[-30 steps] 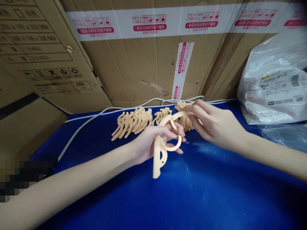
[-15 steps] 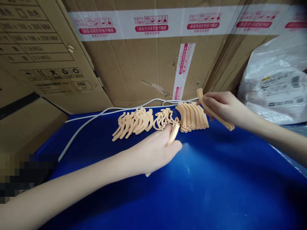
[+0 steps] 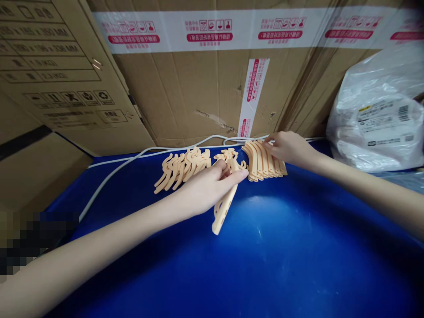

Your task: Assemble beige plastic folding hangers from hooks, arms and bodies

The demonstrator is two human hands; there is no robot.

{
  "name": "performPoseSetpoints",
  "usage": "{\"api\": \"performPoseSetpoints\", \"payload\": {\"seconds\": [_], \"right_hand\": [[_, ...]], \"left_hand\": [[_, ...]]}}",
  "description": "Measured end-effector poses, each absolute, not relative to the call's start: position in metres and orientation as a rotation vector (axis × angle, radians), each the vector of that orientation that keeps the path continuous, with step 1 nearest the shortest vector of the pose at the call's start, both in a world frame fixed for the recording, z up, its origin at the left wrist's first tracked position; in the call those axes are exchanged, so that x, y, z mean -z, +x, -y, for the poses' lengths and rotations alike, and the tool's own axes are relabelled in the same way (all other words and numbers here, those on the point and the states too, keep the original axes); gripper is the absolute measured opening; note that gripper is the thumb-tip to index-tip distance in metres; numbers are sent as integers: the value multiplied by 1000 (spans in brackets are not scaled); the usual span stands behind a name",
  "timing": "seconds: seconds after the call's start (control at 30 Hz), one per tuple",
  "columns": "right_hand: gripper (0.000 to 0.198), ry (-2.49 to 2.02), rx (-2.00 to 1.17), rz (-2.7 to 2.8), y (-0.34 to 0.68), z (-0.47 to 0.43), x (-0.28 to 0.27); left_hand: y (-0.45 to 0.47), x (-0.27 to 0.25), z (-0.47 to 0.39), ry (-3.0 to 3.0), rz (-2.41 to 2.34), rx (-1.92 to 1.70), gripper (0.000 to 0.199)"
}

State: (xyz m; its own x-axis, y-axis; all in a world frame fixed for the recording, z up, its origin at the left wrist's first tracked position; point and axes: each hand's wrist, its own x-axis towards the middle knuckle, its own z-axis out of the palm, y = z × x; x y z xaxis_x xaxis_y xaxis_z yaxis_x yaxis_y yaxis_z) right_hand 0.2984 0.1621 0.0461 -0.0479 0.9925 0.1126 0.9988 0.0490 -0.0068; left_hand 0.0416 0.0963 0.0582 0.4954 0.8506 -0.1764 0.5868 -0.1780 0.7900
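My left hand [image 3: 218,183] is closed around a long beige slotted piece [image 3: 224,212], held tilted over the blue surface. A thin looped part shows beside its lower end. My right hand [image 3: 286,148] has its fingertips closed on the far end of a curved beige strip in the row of strips [image 3: 260,161]; the fingers partly hide this end. Left of the row, small hook-shaped beige pieces [image 3: 227,154] lie partly behind my left hand. Further left is a pile of wavy beige pieces [image 3: 183,165].
A blue surface [image 3: 281,251] lies under everything. White cables [image 3: 109,179] run along its back and left. Behind stands a large cardboard box [image 3: 185,97], with another carton [image 3: 76,75] at left. A clear plastic-wrapped package [image 3: 377,119] sits at back right.
My right hand has moved left and brought the strip it held down onto the row. My left hand has turned, and the slotted piece now shows more of its length.
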Motion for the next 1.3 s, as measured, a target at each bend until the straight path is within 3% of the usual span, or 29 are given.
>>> {"api": "performPoseSetpoints", "payload": {"seconds": [0.13,0.17,0.27,0.4,0.53,0.73,0.8,0.93,1.13,1.3], "right_hand": [[44,-2034,82,2073,281,-140,-57],[48,-1941,-59,2057,273,-131,-61],[61,-1458,-913,2039,249,-102,-70],[44,-1237,-1149,1912,240,-84,-76],[39,-1236,-901,1993,254,-86,-83],[35,-1194,379,2449,258,-88,-88],[31,-1154,584,2523,257,-89,-86],[30,-1166,607,2611,253,-91,-82],[33,-1256,101,2612,244,-91,-86],[24,-1458,603,2704,246,-95,-78]], "left_hand": [[45,-62,-105,1809,-1178,-553,46],[47,-62,-107,1778,-1150,-587,43],[54,-61,-110,1682,-1052,-631,29],[54,-70,-106,1645,-1005,-712,24],[42,-88,-100,1781,-957,-731,28],[30,-96,-100,2045,-914,-747,32],[29,-94,-99,2095,-910,-726,32],[30,-86,-94,2271,-988,-735,31],[41,-59,-94,2436,-1305,-746,22],[55,-58,-109,1956,-1088,-779,29]]}}
